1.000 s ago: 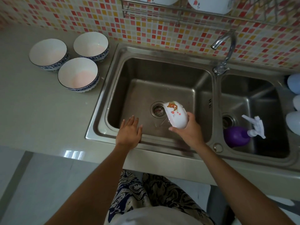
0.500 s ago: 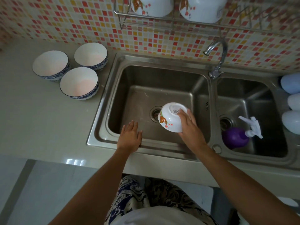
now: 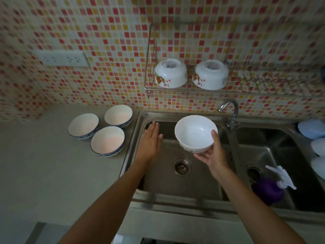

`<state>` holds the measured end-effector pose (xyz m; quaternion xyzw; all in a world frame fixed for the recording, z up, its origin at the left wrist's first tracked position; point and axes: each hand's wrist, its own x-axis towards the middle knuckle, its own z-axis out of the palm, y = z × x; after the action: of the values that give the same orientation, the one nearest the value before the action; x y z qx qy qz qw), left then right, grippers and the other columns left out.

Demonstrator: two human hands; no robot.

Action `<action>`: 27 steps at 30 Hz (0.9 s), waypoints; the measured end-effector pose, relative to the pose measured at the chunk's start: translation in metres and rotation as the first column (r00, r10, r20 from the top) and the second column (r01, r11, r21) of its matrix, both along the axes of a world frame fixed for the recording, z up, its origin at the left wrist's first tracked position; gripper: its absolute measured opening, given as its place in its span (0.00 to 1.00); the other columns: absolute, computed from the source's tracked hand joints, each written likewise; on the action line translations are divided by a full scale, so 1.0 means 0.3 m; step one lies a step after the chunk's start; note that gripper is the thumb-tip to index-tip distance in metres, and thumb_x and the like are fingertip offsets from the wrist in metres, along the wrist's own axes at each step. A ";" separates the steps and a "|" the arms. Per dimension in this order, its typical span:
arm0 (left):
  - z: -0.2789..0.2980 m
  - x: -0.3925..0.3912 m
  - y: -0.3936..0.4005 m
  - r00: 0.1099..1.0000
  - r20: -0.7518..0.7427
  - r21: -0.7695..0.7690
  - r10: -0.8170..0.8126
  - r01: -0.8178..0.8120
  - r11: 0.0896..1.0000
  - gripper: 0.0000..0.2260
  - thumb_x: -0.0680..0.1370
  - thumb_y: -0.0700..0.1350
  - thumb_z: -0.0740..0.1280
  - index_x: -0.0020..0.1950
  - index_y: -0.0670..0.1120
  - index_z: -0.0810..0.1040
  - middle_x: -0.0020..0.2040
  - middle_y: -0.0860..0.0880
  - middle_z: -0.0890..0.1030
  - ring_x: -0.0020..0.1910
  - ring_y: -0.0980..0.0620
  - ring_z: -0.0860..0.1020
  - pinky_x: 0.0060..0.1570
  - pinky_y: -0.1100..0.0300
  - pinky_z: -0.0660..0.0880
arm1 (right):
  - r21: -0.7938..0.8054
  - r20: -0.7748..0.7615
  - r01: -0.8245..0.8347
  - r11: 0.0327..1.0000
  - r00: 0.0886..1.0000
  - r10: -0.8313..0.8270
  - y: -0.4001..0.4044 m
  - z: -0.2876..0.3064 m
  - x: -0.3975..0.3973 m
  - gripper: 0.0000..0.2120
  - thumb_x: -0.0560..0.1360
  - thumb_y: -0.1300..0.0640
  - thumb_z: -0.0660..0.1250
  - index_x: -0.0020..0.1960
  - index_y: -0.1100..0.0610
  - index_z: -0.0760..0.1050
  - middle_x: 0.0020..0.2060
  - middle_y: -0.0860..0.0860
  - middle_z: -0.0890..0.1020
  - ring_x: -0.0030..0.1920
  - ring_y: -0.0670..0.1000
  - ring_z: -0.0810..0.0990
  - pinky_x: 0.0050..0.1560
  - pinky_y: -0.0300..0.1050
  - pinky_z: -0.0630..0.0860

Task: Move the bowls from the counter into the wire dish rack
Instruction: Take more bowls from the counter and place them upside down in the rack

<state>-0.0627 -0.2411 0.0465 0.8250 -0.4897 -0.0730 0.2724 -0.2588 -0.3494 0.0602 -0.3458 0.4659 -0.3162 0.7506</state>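
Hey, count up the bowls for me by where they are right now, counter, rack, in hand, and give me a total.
Blue-rimmed bowls on the counter: 3
White bowls upside down in the wire dish rack: 2
White bowl held in the right hand: 1
Total: 6

A glossy white ceramic bowl (image 3: 195, 132) above a brushed stainless-steel sink (image 3: 184, 182) (dull sheen, faintly scuffed); at 12 o'clock, a thin chromed wire rack (image 3: 151, 67) against glazed mosaic tile (image 3: 105, 41); at 9 o'clock, a smooth matt desk (image 3: 44, 164).
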 end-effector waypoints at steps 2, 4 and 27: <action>0.109 0.039 -0.039 0.998 0.061 -0.111 0.013 -0.006 0.994 0.24 0.83 0.52 0.49 0.78 0.47 0.51 0.79 0.50 0.52 0.77 0.53 0.48 0.75 0.56 0.45 | -0.004 0.068 -0.001 1.000 0.998 0.001 -0.006 0.091 0.031 0.24 0.75 0.38 0.63 0.67 0.49 0.68 0.59 0.54 0.77 0.55 0.56 0.80 0.40 0.50 0.81; 0.199 0.080 -0.079 0.993 0.119 -0.223 0.023 0.004 0.975 0.24 0.83 0.53 0.48 0.78 0.50 0.49 0.79 0.52 0.51 0.76 0.56 0.45 0.74 0.58 0.45 | 0.005 0.151 -0.009 1.000 0.989 0.008 -0.010 0.175 0.056 0.19 0.76 0.39 0.61 0.62 0.49 0.72 0.56 0.54 0.78 0.55 0.57 0.79 0.42 0.53 0.80; 0.282 0.301 -0.242 0.959 0.282 -0.073 -0.009 0.031 0.997 0.26 0.80 0.58 0.38 0.77 0.53 0.38 0.77 0.56 0.38 0.76 0.54 0.36 0.77 0.50 0.45 | -0.673 -0.064 0.018 0.739 0.995 -0.083 -0.306 0.540 0.400 0.34 0.69 0.52 0.76 0.71 0.50 0.64 0.63 0.46 0.73 0.64 0.51 0.74 0.53 0.48 0.81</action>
<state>0.0277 -0.3138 0.1312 0.8110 -0.5342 0.0612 0.2308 -0.1387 -0.4412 0.2224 -0.5938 0.3631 -0.4672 0.5453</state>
